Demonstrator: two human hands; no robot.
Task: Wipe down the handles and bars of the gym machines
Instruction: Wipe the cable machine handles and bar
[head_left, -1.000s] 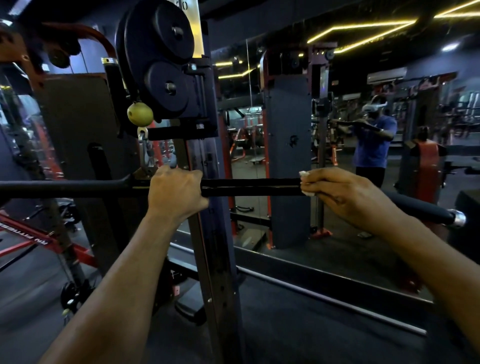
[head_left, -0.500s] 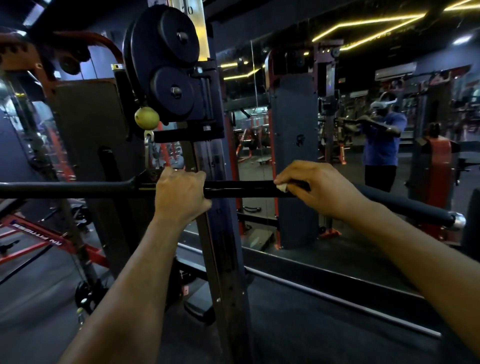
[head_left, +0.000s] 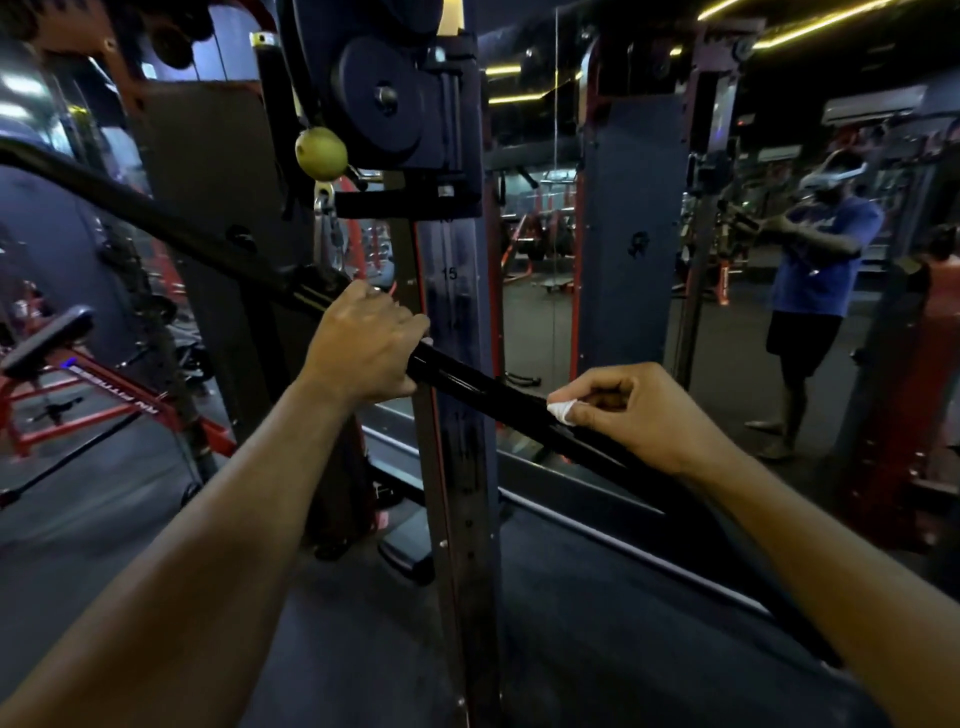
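Hands meet us on one long black bar (head_left: 483, 387) that slants from upper left down to lower right across the head view. Our left hand (head_left: 363, 348) wraps the bar near its middle, its grip closed round it just below the carabiner under the yellow-green ball (head_left: 321, 153). Our right hand (head_left: 639, 410), lower on the bar, pinches a small white wipe (head_left: 562, 410) against it, fingers curled. Behind stands a numbered upright post (head_left: 457, 312), and a mirror (head_left: 727, 322) reflects a person in a blue shirt.
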